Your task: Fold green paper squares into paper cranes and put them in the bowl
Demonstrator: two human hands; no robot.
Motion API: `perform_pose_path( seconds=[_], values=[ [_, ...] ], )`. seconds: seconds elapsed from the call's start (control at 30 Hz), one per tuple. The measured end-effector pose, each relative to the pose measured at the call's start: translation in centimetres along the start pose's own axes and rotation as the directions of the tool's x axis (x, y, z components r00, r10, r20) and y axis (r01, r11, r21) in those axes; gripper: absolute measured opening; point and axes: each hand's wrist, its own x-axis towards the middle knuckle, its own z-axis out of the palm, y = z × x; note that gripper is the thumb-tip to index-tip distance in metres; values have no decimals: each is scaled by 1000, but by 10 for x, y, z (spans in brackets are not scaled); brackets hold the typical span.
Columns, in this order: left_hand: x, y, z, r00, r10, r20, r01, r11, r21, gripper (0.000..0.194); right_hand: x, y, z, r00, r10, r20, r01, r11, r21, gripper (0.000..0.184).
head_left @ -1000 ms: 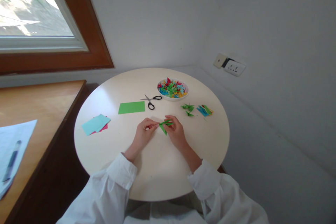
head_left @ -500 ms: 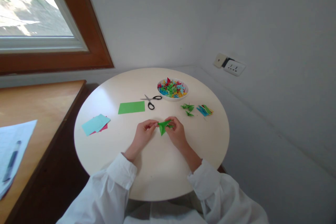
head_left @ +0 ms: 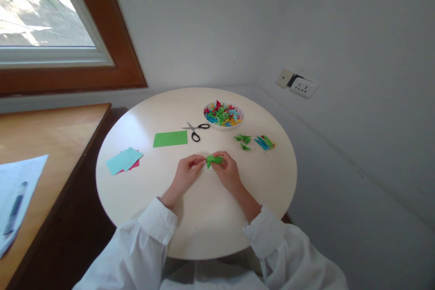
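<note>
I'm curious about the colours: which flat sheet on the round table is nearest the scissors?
The green sheet, left of the scissors; the light blue paper and red paper lie farther left.

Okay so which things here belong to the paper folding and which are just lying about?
Likely part of the folding:
green folded paper in the left hand and right hand
green sheet
light blue paper
red paper
scissors
bowl of origami cranes
loose green cranes
coloured strips

Apparently just lying about:
pen
white paper on the wooden desk
</note>
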Motion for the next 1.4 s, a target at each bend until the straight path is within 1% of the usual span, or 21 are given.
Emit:
perform_pose_path(
  seconds=[0.1, 0.2, 0.3, 0.4, 0.47, 0.53, 0.67, 0.8, 1.03, 1.4],
  values=[
    [0, 0, 0, 1000, 2, 2, -2, 1000, -5, 14, 0, 0, 0, 1000, 16, -13, -16, 1000, -6, 20],
    [1, 0, 0, 1000, 6, -13, -6, 1000, -8, 13, 1, 1, -2, 1000, 1, -21, -2, 999, -37, 24],
    [1, 0, 0, 1000, 13, -21, -13, 1000, -3, 13, 1, 3, -3, 998, -66, -11, 64, 989, -133, 21],
    [1, 0, 0, 1000, 20, -23, -20, 1000, 4, 12, 1, 2, -5, 989, -149, -7, 143, 961, -237, 18],
    [0, 1, 0, 999, 26, -24, -26, 1000, 5, 11, 1, 2, -6, 986, -169, -11, 160, 952, -261, 16],
    [0, 2, 0, 999, 30, -24, -30, 1000, 3, 10, 0, 2, -5, 987, -163, -2, 158, 959, -235, 13],
    [-1, 5, 0, 999, 26, -26, -26, 1000, -4, 10, 0, 5, -3, 990, -133, 54, 138, 983, -117, 9],
    [0, 5, -1, 999, 18, -41, -18, 1000, -16, 11, -1, 5, -2, 993, -97, 72, 103, 992, -75, 7],
    [0, 5, -1, 999, 15, -37, -16, 999, -34, 14, -1, 1, -2, 997, -57, 46, 60, 997, -58, 7],
    [-1, 6, 0, 998, -54, -7, 54, 998, -32, 18, -1, 0, -3, 994, -107, 26, 110, 986, -123, 8]
  ],
)
